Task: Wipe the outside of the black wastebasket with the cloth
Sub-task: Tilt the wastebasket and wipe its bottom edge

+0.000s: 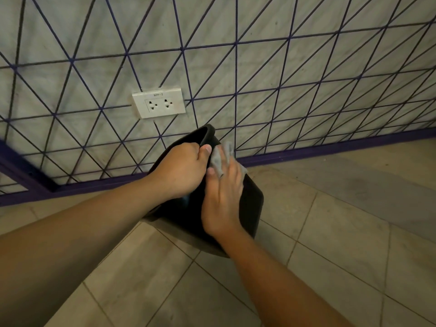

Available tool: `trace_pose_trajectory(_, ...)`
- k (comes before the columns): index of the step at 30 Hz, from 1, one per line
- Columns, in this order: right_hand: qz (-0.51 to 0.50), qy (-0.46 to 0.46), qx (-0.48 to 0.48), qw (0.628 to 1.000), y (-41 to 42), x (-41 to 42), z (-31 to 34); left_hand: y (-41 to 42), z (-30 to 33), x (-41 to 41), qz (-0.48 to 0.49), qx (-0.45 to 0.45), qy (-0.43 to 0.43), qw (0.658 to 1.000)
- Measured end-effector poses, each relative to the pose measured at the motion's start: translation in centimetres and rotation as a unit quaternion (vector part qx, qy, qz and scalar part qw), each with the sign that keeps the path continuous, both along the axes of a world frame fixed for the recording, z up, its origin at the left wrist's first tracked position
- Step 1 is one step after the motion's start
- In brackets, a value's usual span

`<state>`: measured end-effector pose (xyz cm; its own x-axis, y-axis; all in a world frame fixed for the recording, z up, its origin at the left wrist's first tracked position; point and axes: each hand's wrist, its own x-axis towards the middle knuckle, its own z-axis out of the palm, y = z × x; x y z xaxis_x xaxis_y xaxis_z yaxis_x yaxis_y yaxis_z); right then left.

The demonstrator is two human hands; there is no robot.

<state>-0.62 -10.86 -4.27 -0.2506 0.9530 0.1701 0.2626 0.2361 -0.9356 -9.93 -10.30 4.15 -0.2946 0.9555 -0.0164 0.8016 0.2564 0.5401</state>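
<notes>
I see the left hand (182, 171) curled tight on the rim of the black wastebasket (251, 204), fingers wrapped over the lip, thumb on the outside near the top edge. The wastebasket is tipped, mouth pointing up-left toward the wall (306, 67), base toward me and low; from here I can't tell whether the base touches the tiled floor (330, 244) or hangs just above it.

The right hand (224, 197) lies flat on the outer side wall, fingers fairly straight and spread, pressing the grey cloth (219, 161) against the plastic. The cloth sits under the fingertips, bunched between them, just below the rim and just beside the left thumb. The two hands are nearly touching there.

Edges and room: the wastebasket's top lip is close to the wall, near the purple baseboard (330, 149) where floor meets wall. A white double socket (158, 103) is on the wall above and left of the rim, apart from it. Dark wire lines cross the wall in triangles. Open floor lies right of the wastebasket and toward me; the bare right-hand side wall of the wastebasket runs down from the cloth to the base corner, uncovered.

The wastebasket is between both forearms, left hand on its top, right hand on its right face.
</notes>
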Motion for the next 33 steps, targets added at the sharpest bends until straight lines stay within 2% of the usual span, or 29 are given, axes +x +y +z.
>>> trace_pose_trajectory(3,0.031,-0.012,0.032,0.999,0.2,0.4,-0.8,0.2,-0.1,-0.2,0.006,-0.001,-0.015,1.000)
trace_pose_trajectory(8,-0.005,0.020,-0.051,0.998,4.8,1.2,0.5,0.4,0.0,0.7,-0.003,-0.006,0.006,1.000)
trace_pose_trajectory(10,0.016,0.038,-0.004,0.999,3.2,1.0,0.2,0.3,0.0,0.6,-0.009,-0.008,0.009,1.000)
trace_pose_trajectory(13,0.082,-0.009,0.098,0.992,1.4,1.5,-2.3,0.3,0.0,0.0,-0.013,-0.021,0.009,1.000)
trace_pose_trajectory(15,0.074,-0.022,0.084,0.994,2.8,1.9,-3.1,0.4,0.1,0.1,-0.014,-0.023,0.012,1.000)
trace_pose_trajectory(18,0.016,0.015,0.007,1.000,3.9,1.5,-2.1,0.3,0.1,0.5,-0.011,-0.018,0.020,1.000)
trace_pose_trajectory(22,0.080,0.028,0.067,0.994,0.0,0.7,-1.7,0.3,0.1,0.2,-0.012,-0.019,0.007,1.000)
trace_pose_trajectory(25,0.091,0.007,0.110,0.990,0.7,1.9,-3.7,0.3,0.3,0.2,-0.010,-0.025,0.005,1.000)
trace_pose_trajectory(30,0.016,0.032,0.009,0.999,3.0,1.7,-3.1,0.2,0.3,0.7,-0.005,-0.026,-0.014,1.000)
trace_pose_trajectory(33,0.062,0.034,0.079,0.994,0.8,1.1,-2.5,0.0,0.2,0.5,-0.010,-0.025,-0.042,0.999)
